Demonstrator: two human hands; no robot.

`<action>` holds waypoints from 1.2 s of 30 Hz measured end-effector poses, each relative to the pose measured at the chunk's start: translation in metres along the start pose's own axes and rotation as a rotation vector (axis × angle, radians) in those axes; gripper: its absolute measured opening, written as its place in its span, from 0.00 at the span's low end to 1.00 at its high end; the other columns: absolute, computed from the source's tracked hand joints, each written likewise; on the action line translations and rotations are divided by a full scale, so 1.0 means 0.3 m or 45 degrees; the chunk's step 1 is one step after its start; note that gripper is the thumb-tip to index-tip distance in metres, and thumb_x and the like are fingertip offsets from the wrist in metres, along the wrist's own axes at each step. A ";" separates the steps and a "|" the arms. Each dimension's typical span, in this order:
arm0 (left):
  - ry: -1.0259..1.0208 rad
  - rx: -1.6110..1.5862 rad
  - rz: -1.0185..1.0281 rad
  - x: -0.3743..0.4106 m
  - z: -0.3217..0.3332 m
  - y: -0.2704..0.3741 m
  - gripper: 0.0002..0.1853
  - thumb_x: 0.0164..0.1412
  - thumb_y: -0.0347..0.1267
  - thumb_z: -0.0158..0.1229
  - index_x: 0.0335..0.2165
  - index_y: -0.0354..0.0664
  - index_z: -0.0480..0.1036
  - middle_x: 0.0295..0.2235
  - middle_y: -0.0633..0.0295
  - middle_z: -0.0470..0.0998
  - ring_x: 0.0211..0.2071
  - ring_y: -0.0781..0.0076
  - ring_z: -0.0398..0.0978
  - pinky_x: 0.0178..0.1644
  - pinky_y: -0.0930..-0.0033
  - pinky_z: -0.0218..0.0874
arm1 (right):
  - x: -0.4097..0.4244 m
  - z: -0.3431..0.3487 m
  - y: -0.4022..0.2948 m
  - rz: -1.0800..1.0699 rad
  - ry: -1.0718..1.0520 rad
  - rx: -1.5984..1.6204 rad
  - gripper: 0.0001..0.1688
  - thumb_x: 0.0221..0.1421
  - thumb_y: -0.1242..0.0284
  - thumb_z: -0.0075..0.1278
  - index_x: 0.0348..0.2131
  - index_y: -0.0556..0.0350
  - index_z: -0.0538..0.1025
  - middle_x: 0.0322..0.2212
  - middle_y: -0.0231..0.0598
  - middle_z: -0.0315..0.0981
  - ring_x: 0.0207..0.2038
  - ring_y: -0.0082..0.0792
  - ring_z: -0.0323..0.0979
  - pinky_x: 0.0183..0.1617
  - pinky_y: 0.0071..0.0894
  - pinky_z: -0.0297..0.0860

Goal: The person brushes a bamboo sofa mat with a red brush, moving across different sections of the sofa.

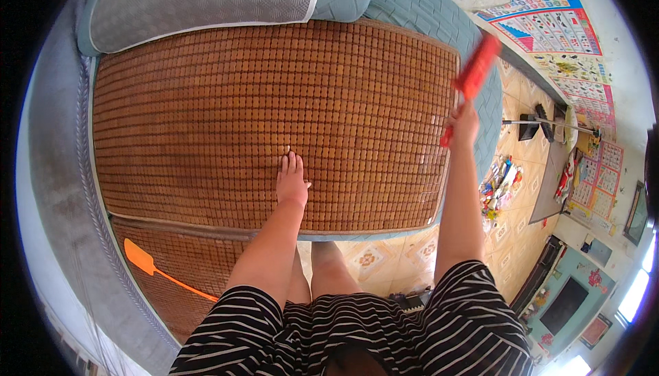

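Note:
A brown bamboo-tile mat (pixel 267 98) covers the wide sofa seat in front of me. My left hand (pixel 292 183) rests palm down near its front middle, holding nothing, with the fingers slightly spread. Over the mat's right edge, my right hand (pixel 462 123) grips the handle of a red brush-like tool (pixel 478 69). The tool's broad head points up and to the right; motion blur hides its detail, and I cannot tell whether it touches the blue-grey sofa cover (pixel 486 118) beside it.
A grey backrest panel (pixel 206 0) borders the mat's far side. An orange fly swatter (pixel 140 256) lies on the lower-left mat. On the tiled floor (pixel 520 195) at right are a pile of small items (pixel 499 185) and a long-handled dustpan (pixel 529 126). Posters (pixel 551 31) cover the wall.

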State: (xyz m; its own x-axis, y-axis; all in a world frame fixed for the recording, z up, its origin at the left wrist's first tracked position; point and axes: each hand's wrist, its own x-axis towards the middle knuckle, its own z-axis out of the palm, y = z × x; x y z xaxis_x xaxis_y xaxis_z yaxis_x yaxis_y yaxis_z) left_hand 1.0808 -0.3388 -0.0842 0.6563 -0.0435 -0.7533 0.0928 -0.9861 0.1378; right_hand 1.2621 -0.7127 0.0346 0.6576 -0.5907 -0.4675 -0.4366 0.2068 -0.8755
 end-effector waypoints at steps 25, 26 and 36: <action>1.549 0.152 0.308 0.851 -1.549 0.352 0.26 0.68 0.43 0.40 0.61 0.48 0.62 0.63 0.59 0.60 0.65 0.57 0.55 0.66 0.52 0.48 | -0.180 0.680 -0.299 -0.226 -0.446 -0.165 0.19 0.65 0.60 0.47 0.37 0.59 0.74 0.17 0.27 0.65 0.16 0.19 0.63 0.20 0.22 0.60; 1.561 0.161 0.280 0.896 -1.542 0.384 0.27 0.69 0.44 0.39 0.62 0.50 0.60 0.65 0.61 0.58 0.67 0.58 0.51 0.67 0.51 0.44 | -0.095 0.722 -0.276 -0.382 -0.413 -0.314 0.23 0.62 0.57 0.50 0.40 0.62 0.76 0.20 0.37 0.70 0.23 0.26 0.68 0.28 0.30 0.66; 1.536 0.136 0.246 0.903 -1.479 0.469 0.29 0.66 0.42 0.37 0.64 0.55 0.57 0.67 0.68 0.53 0.68 0.61 0.46 0.70 0.50 0.34 | 0.460 0.554 -0.222 -0.049 -0.107 -0.558 0.29 0.61 0.54 0.49 0.43 0.65 0.77 0.22 0.43 0.74 0.26 0.36 0.73 0.31 0.37 0.68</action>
State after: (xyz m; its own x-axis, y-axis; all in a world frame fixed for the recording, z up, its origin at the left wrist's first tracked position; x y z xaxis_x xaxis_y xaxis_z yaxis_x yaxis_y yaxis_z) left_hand 1.6038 -0.4182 0.0166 0.9305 -0.0697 0.3597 -0.1072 -0.9906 0.0852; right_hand 1.4842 -0.6784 0.0082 0.7180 -0.5226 -0.4597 -0.6180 -0.1748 -0.7665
